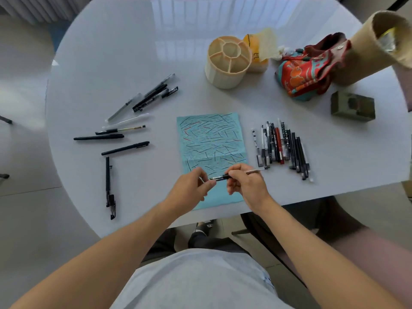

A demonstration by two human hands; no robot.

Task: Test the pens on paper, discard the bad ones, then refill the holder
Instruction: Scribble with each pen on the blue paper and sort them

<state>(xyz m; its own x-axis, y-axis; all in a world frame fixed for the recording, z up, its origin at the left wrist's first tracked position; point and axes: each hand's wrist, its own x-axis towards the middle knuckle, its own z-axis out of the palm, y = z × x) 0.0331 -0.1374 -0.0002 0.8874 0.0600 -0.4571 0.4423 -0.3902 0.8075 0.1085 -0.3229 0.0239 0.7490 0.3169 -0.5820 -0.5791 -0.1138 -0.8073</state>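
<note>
Nearest me, my two bare forearms reach over the near edge of the white table (223, 36), a smooth, glossy top with rounded corners. At 6 o'clock on the top, my right hand (247, 186) pinches a slim pen (219, 177) by its dark barrel, thumb and fingers curled around it, the pale rear end sticking out toward 3 o'clock. My left hand (190, 189) meets the pen's tip end with curled fingers; it appears to pinch a small piece there, though I cannot tell exactly what. Both hands hover over the near part of the blue paper (211, 139), a flat creased sheet covered in short black and red strokes, its near edge close to the table's rim. At 3 o'clock from the sheet lies a tight row of pens (281, 146), black, white and one red, side by side. At 9 o'clock a looser scatter of black and clear pens (124, 130) spreads out, well apart from the paper, with bare table between. Farther off, at 12 to 1 o'clock, stands the cream round holder (227, 63), ribbed plastic with wedge compartments around a central well. Just behind it is a yellow container (258, 56); beyond, a patterned red cloth (307, 72), a tan tube (374, 45) and a green box (352, 105). The far half of the table is open.
</note>
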